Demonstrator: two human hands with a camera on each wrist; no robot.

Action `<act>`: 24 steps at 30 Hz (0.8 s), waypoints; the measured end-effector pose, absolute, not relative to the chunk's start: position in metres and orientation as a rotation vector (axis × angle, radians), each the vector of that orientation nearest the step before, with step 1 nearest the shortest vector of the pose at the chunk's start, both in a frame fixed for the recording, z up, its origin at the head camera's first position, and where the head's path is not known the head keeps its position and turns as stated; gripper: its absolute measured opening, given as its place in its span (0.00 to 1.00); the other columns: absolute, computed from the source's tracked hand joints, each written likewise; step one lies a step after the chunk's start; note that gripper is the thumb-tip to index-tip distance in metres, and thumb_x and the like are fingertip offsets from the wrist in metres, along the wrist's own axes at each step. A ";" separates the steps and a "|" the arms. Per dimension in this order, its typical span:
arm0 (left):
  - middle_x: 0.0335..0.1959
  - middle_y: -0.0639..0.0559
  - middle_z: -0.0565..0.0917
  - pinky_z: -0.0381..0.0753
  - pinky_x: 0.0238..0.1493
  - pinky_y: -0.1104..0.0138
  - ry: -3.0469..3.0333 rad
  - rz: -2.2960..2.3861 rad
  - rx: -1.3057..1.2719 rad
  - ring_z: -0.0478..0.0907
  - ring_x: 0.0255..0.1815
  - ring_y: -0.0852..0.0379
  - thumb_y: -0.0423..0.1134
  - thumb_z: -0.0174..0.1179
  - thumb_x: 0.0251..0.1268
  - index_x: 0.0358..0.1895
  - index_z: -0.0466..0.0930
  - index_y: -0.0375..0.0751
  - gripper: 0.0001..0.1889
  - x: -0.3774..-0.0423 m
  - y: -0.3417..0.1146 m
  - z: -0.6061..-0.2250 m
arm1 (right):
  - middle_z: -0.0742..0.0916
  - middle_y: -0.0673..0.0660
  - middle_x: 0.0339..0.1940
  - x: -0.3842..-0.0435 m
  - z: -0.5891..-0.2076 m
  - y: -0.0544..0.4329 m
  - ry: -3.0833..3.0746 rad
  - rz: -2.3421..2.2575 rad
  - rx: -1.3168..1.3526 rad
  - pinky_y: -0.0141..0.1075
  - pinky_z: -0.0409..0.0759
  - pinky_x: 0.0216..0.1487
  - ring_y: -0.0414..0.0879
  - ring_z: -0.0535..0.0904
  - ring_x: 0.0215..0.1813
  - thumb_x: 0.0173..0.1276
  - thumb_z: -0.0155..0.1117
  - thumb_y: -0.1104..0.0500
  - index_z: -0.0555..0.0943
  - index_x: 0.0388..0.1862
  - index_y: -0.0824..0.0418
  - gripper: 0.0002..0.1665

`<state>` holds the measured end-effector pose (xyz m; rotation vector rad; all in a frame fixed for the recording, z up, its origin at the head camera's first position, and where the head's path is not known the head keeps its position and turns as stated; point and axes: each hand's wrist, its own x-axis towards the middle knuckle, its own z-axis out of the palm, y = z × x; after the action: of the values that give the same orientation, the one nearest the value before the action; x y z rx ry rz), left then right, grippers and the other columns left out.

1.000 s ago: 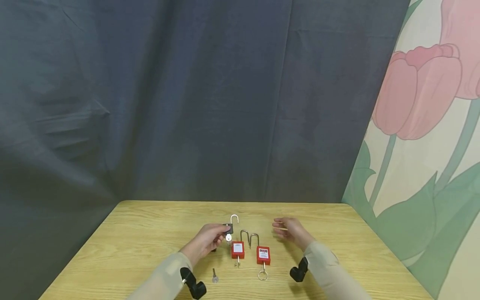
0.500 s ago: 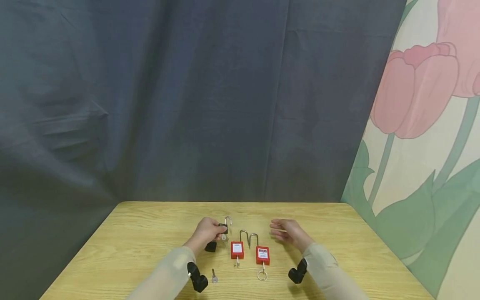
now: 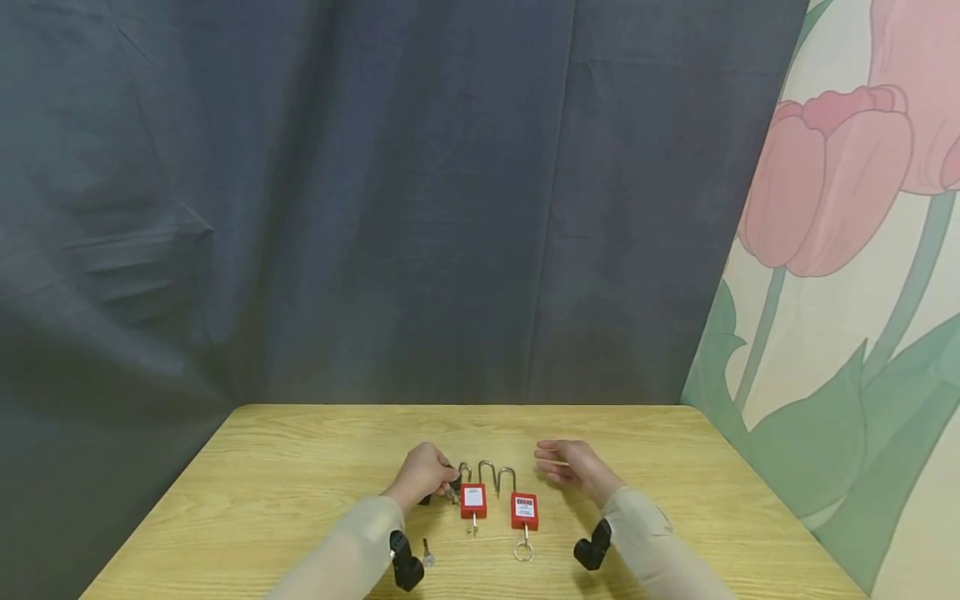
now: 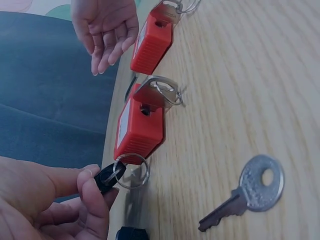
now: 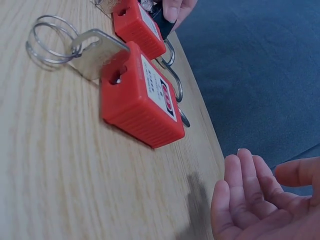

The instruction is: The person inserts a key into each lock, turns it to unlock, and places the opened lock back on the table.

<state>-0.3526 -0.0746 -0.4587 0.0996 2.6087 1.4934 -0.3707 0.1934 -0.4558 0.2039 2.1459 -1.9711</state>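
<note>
My left hand [image 3: 422, 477] pinches a small black padlock [image 3: 453, 479] between thumb and fingers, just left of the red padlocks. Its shackle points away from me, and a metal ring [image 4: 148, 174] hangs at its near end. Beside it lies the left red padlock [image 3: 473, 497], with the right red padlock [image 3: 524, 508] a little farther right. Both have keys in their bottoms and raised shackles. Partly hidden behind my left hand is another black object [image 4: 132, 234] on the table. My right hand [image 3: 581, 471] hovers right of the padlocks, fingers extended, holding nothing.
A loose key [image 4: 262, 184] lies on the wooden table [image 3: 300, 467], nearer to me than the padlocks. Dark cloth [image 3: 412, 208] hangs behind the table. A wall with painted tulips [image 3: 855, 183] stands at the right.
My left hand has drawn back toward me and lowered the black padlock beside the left red one, its shackle now level with the red padlocks' shackles. My right hand has hardly moved.
</note>
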 end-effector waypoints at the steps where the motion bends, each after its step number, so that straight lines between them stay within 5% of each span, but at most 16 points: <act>1: 0.22 0.44 0.83 0.79 0.22 0.71 2.616 1.489 0.104 0.73 0.15 0.64 0.28 0.63 0.61 0.35 0.83 0.28 0.04 -0.353 -0.074 -0.459 | 0.88 0.60 0.46 -0.371 -0.456 0.193 2.150 -1.968 0.206 0.29 0.81 0.36 0.38 0.84 0.33 0.75 0.42 0.63 0.70 0.62 0.77 0.24; 8: 0.17 0.49 0.78 0.74 0.18 0.73 2.637 1.491 0.132 0.71 0.14 0.63 0.28 0.63 0.61 0.40 0.77 0.29 0.07 -0.355 -0.075 -0.462 | 0.87 0.62 0.46 -0.371 -0.457 0.192 2.163 -1.958 0.209 0.30 0.81 0.36 0.40 0.84 0.34 0.75 0.42 0.63 0.71 0.61 0.77 0.23; 14: 0.14 0.50 0.77 0.69 0.15 0.73 2.754 1.362 0.194 0.71 0.12 0.62 0.28 0.65 0.58 0.32 0.78 0.35 0.05 -0.353 -0.073 -0.461 | 0.89 0.57 0.42 -0.370 -0.459 0.192 2.155 -1.957 0.222 0.31 0.82 0.38 0.40 0.84 0.35 0.75 0.43 0.63 0.72 0.61 0.76 0.23; 24: 0.25 0.48 0.81 0.77 0.22 0.67 2.917 1.090 0.209 0.75 0.18 0.60 0.29 0.69 0.55 0.32 0.82 0.34 0.05 -0.353 -0.070 -0.457 | 0.89 0.56 0.42 -0.367 -0.459 0.193 2.172 -1.935 0.213 0.32 0.82 0.38 0.40 0.84 0.35 0.76 0.44 0.62 0.71 0.62 0.75 0.23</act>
<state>-0.3530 -0.0697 -0.4566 0.2088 2.9166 1.0896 -0.3674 0.1926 -0.4587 0.2131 2.1721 -1.9353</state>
